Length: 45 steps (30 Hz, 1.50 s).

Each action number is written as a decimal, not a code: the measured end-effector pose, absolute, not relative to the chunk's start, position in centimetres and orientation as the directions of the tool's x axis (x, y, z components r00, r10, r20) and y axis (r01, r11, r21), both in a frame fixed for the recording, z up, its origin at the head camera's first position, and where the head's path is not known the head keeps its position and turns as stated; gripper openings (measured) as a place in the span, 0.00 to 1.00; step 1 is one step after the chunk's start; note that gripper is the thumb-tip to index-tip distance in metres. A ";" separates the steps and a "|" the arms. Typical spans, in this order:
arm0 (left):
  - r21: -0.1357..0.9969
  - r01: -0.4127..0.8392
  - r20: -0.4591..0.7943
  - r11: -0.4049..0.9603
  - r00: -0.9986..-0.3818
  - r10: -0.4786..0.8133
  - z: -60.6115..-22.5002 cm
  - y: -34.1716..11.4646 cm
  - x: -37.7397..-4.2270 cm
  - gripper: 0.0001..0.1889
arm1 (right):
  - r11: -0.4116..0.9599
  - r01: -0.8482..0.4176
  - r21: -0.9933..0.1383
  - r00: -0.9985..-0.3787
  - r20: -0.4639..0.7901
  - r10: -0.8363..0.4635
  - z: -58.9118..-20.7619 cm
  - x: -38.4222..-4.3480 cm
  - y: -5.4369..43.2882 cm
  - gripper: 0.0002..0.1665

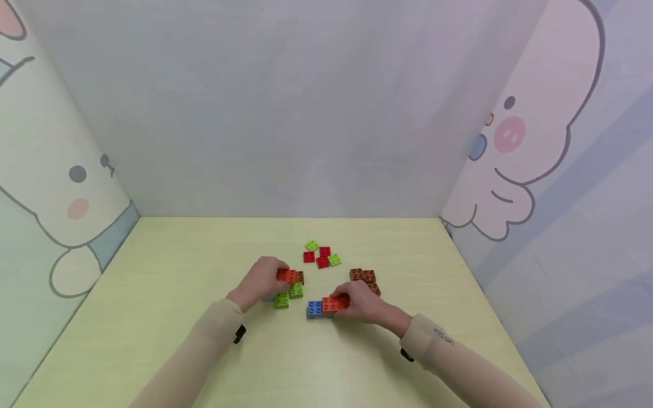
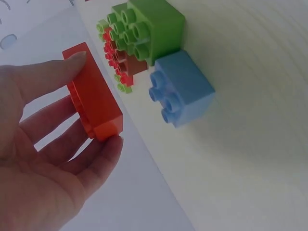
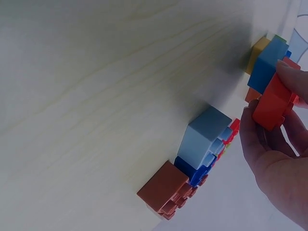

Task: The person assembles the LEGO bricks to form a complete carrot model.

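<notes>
In the head view my left hand [image 1: 261,281] holds an orange-red toy building brick [image 1: 286,276] above a cluster of bricks. Thumb and fingertips pinch that brick [image 2: 95,94] by its ends in the left wrist view, with a light blue brick [image 2: 185,89] and green bricks [image 2: 161,29] nearby. My right hand [image 1: 364,301] pinches another orange-red brick [image 1: 331,304] over a blue brick [image 1: 314,308]. Close up, this brick [image 3: 273,101] overlaps the blue brick [image 3: 268,65]; whether they are joined I cannot tell.
Brown bricks [image 1: 363,275] lie behind my right hand. Farther back are small flat red pieces [image 1: 309,256] and lime-green pieces [image 1: 312,245]. In the right wrist view a grey-blue brick [image 3: 202,137] stands near a brown brick [image 3: 163,187]. Walls enclose the pale tabletop [image 1: 204,243].
</notes>
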<state>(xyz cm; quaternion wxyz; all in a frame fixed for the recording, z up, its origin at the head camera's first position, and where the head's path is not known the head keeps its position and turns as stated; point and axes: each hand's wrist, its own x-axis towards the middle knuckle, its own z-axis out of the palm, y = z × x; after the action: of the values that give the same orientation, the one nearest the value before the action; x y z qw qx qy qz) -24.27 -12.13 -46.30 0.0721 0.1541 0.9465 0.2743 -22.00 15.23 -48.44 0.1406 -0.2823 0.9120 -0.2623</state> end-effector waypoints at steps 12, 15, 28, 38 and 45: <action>0.528 0.393 0.010 0.753 -0.889 0.457 -47.1 -10.6 -21.4 0.17 | 0.710 -0.433 -0.555 -0.806 -0.114 -0.580 -48.4 -21.9 15.3 0.19; 0.529 0.422 0.029 0.736 -0.876 0.481 -47.1 -10.2 -20.8 0.16 | 0.702 -0.440 -0.560 -0.801 -0.107 -0.588 -48.3 -22.0 15.3 0.19; 0.544 0.444 0.050 0.712 -0.864 0.501 -47.4 -9.0 -19.7 0.15 | 0.702 -0.457 -0.546 -0.801 -0.090 -0.592 -48.5 -22.1 15.2 0.19; 0.543 0.471 0.068 0.695 -0.849 0.523 -48.5 -8.0 -19.5 0.13 | 0.696 -0.458 -0.553 -0.801 -0.082 -0.592 -48.6 -22.1 15.1 0.18; 0.524 0.486 0.094 0.699 -0.849 0.520 -48.5 -7.6 -19.4 0.13 | 0.698 -0.451 -0.556 -0.806 -0.083 -0.587 -48.7 -22.1 15.2 0.18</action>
<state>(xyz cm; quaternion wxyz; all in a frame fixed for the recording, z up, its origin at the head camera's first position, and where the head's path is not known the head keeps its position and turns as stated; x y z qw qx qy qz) -19.36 -7.58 -48.55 0.0304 0.2731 0.9212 0.2753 -22.08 15.21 -48.72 0.1279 -0.2844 0.9124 -0.2651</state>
